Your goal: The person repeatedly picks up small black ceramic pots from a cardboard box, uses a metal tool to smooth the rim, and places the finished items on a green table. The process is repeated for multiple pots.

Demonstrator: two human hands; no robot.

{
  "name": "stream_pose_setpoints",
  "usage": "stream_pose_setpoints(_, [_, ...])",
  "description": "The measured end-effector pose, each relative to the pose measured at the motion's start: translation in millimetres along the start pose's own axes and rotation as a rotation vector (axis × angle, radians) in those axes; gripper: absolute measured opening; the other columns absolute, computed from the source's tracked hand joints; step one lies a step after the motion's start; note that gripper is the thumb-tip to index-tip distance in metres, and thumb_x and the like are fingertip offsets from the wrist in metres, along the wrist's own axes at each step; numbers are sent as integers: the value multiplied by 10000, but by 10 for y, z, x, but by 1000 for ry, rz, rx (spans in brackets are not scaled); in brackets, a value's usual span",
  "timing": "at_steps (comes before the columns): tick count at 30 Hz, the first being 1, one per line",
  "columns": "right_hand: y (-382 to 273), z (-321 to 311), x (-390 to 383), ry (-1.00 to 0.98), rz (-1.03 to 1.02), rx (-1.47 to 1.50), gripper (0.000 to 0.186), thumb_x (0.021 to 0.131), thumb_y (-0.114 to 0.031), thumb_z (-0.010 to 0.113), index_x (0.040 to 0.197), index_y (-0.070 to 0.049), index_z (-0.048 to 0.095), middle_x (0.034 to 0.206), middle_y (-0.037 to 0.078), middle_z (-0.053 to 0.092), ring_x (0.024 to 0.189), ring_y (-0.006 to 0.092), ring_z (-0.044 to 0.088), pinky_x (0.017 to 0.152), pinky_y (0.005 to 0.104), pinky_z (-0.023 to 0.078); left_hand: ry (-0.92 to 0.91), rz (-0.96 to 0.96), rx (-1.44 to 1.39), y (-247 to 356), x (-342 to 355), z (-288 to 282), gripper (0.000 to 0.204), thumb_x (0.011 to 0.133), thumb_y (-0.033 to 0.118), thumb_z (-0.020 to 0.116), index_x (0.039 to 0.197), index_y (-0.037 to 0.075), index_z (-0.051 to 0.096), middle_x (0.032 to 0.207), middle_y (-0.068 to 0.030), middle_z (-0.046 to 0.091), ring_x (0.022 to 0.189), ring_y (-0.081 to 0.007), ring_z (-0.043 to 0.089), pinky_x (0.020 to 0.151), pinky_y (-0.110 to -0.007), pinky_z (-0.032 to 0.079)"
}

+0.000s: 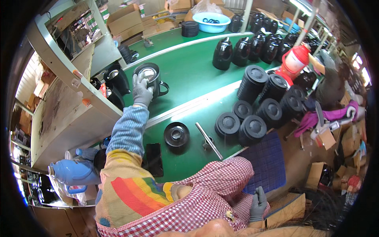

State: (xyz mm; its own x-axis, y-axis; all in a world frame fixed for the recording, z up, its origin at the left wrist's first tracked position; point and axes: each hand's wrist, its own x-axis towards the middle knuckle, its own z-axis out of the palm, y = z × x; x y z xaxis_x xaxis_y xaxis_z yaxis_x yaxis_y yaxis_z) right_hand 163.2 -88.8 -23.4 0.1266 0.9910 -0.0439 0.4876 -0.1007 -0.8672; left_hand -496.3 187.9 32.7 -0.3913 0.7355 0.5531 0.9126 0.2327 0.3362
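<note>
My left hand [143, 91], in a grey glove, reaches out to a black jug [157, 82] with a side handle on the far green belt. Its fingers curl over the jug's top rim, beside a shiny silver round inside the opening. My right hand [258, 203], also gloved in grey, is down by my lap at the lower right. Its fingers are stretched out, and nothing shows in them. Closer to me, a round black part [176, 135] lies on the near green surface, with a metal bar [209, 141] to its right.
Stacks of round black parts [252, 128] stand on the right, near a red jug [294, 61]. Several black jug bodies [223, 53] line the far belt. A light-blue basin [211, 23] is behind. A metal post [92, 94] rises left, above a blue thermos [75, 172]. Another person [333, 85] is at far right.
</note>
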Motion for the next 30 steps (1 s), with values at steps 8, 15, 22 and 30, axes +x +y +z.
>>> stream_pose_setpoints(8, [-907,-446,-9,149,-404,-166,434,945,-100,641,1353,42,603,1359,214,630,1248,351,604,1064,408,479,-414,891,-846,2001,-681,-1139,442,613,-6,892,944,85,614,1505,-232,478,1435,-471,399,1147,-529,360])
stream_pose_setpoints(15, [-1258,-534,-52,-33,-308,388,601,1080,-356,499,1540,15,391,1578,159,440,1452,264,417,1184,370,330,-1201,1329,-1335,3425,-1865,-1096,285,706,-61,798,912,81,662,1650,-289,199,1531,-470,229,1218,-467,268])
stream_pose_setpoints(22, [-456,63,-1178,346,-75,-8,521,1072,-200,528,1499,70,402,1493,250,497,1388,329,489,1173,394,378,-2223,542,-1441,3835,-2967,-94,403,641,-231,517,964,-27,648,1508,-246,469,1374,-349,493,1150,-431,399])
stream_pose_setpoints(30, [-403,-398,-1275,404,-155,-379,449,892,-347,724,1186,-9,693,1205,188,672,1087,363,641,957,455,506,-2196,374,-1501,3605,-3651,-24,475,680,-263,440,1030,9,609,1523,-190,475,1346,-291,525,1140,-403,426])
